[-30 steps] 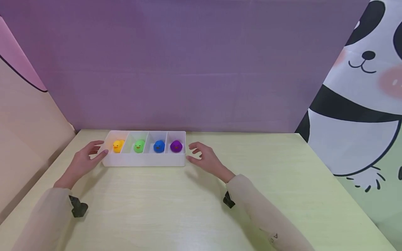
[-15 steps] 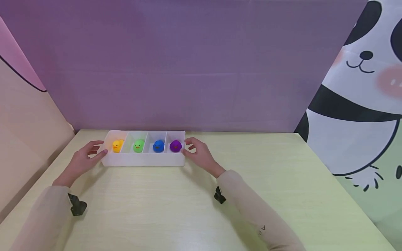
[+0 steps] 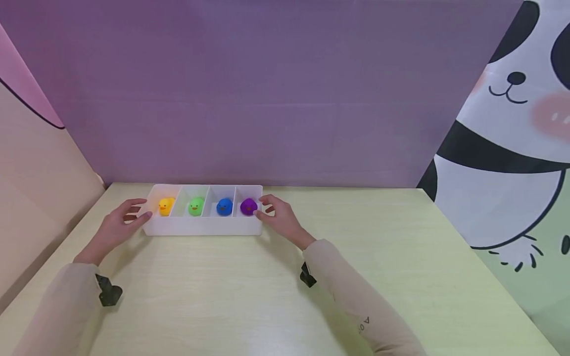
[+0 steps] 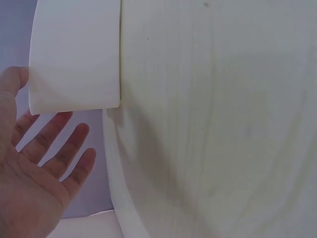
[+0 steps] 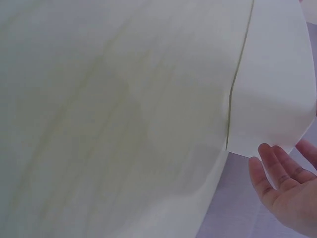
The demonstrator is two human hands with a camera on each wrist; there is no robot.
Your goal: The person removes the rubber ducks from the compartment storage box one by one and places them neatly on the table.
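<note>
Fingers loose and spread on both hands, gripping nothing: I see left hand [image 3: 117,225] and right hand [image 3: 278,219] touching opposite ends of the white tray [image 3: 202,226], bracketing it; four ducks sit between them, one per compartment.

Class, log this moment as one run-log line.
left hand: touches white four-compartment plastic tray end | right hand: at opposite end | yellow, green, blue, purple ducks: one per compartment
</note>
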